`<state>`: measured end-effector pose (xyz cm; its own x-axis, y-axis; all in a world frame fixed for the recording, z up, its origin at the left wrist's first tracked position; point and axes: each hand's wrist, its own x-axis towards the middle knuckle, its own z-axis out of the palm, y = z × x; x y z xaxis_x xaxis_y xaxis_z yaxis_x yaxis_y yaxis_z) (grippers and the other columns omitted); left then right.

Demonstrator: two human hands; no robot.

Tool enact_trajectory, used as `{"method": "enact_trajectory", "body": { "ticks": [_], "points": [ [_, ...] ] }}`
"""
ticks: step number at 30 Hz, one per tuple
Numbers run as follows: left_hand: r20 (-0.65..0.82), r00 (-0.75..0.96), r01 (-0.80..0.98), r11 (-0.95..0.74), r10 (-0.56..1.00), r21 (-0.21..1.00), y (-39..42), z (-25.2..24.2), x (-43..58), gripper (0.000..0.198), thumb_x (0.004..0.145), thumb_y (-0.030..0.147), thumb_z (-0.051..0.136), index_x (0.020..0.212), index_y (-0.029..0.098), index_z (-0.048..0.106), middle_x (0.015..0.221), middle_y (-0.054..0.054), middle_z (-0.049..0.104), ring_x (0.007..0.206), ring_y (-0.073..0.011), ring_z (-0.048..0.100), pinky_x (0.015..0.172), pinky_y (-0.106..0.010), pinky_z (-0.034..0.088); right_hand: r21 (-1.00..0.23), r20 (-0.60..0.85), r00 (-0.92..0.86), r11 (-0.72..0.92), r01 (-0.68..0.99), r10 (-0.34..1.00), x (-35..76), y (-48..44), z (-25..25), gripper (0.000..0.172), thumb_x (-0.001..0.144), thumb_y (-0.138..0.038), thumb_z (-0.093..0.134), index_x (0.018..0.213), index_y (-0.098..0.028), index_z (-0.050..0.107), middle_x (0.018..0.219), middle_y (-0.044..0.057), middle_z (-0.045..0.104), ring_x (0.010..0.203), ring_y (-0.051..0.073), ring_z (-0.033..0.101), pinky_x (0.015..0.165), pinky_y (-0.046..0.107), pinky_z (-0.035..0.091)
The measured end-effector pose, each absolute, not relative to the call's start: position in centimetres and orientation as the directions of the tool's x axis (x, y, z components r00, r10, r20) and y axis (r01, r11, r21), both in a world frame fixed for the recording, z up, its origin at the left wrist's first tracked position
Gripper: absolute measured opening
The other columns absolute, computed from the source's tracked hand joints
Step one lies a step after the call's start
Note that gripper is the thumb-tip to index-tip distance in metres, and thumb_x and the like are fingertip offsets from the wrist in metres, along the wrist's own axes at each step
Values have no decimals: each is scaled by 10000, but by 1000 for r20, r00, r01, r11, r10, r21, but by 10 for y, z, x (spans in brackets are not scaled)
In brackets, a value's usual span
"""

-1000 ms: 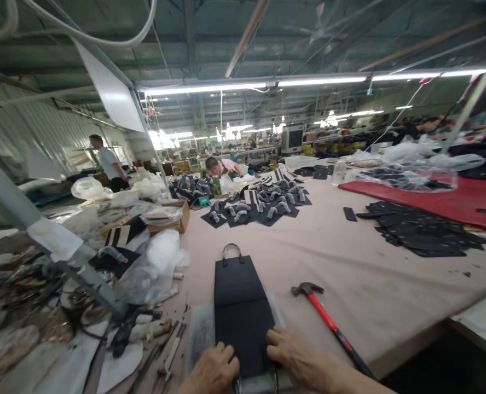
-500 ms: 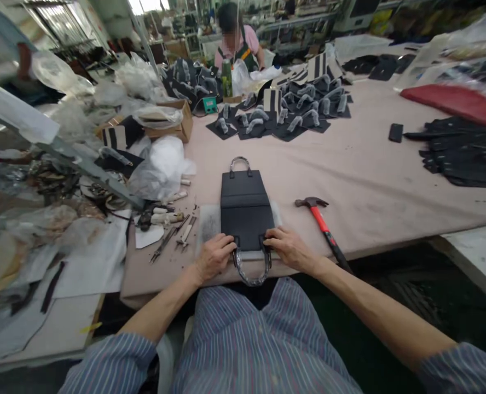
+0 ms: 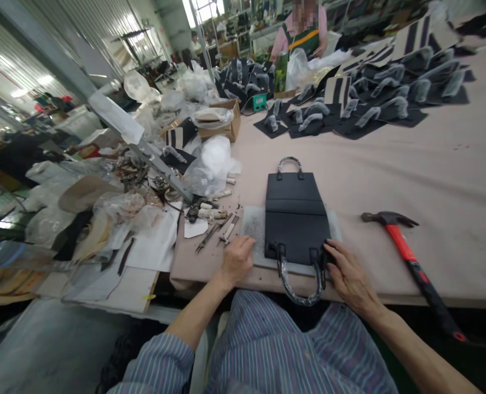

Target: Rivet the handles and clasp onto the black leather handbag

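Nearest to me is my blue-grey striped shirt (image 3: 263,345), right up against the front edge of the pinkish-beige, cloth-covered counter (image 3: 423,169). My left hand (image 3: 238,261) is at that edge, fingers curled close together, apart from the flat black bag body (image 3: 296,224); I cannot tell whether anything is inside the fingers. My right hand (image 3: 347,271) has its fingertips on the bag body's near right corner, beside one end of the near plastic-wrapped loop handle (image 3: 300,298); how tightly they grip, I cannot tell. That loop hangs over the counter edge towards me.

The bag body lies flat in front of me, partly over a pale, translucent board (image 3: 253,230), its far plastic-wrapped loop handle (image 3: 290,160) pointing away. To my right lies a claw hammer with a red-and-black handle (image 3: 405,249), the handle's end reaching past the edge. To my left lie slim metal tools (image 3: 214,234).

Beyond those sit a crumpled, whitish plastic bag (image 3: 216,158) and an open brown cardboard box (image 3: 232,123). Farther off, black panels with wrapped handles (image 3: 312,117) lie heaped, and behind them is a person in a pink top and dark green apron (image 3: 302,41).
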<state>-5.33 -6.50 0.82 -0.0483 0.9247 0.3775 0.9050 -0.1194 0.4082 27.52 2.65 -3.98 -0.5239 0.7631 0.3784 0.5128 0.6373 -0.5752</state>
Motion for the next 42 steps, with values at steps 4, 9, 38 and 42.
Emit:
{"method": "enact_trajectory", "body": {
  "ticks": [4,9,38,42],
  "points": [
    [134,-473,832,392,871,393,-64,24,-111,259,908,170,490,1029,171,719,1051,-120,753,1003,-250,700,911,-379,554,-592,374,-512,625,510,773,275,26,-39,477,1009,-279,440,1485,-255,457,1485,134,493,1389,327,456,1158,618,407],
    [-136,-612,730,623,779,283,-59,42,-157,281,915,288,501,1016,196,746,1057,-109,778,995,-262,704,872,-363,523,-586,384,-518,635,503,764,274,26,-37,460,1009,-264,447,1468,-252,475,1479,140,496,1394,329,449,1159,619,403],
    [-349,-497,40,423,794,905,-42,45,-148,401,716,476,777,904,184,575,774,-40,725,675,-199,707,577,-311,596,-568,378,-497,620,541,781,270,25,-28,460,991,-211,436,1448,-210,480,1498,140,484,1413,307,419,1176,603,403],
    [-212,-480,-181,140,852,973,-25,45,-73,497,660,430,855,979,187,562,847,-13,741,763,-197,745,655,-307,629,-578,380,-488,613,538,786,269,25,-26,466,991,-224,429,1454,-222,483,1489,139,494,1409,310,430,1175,609,405]
  ]
}}
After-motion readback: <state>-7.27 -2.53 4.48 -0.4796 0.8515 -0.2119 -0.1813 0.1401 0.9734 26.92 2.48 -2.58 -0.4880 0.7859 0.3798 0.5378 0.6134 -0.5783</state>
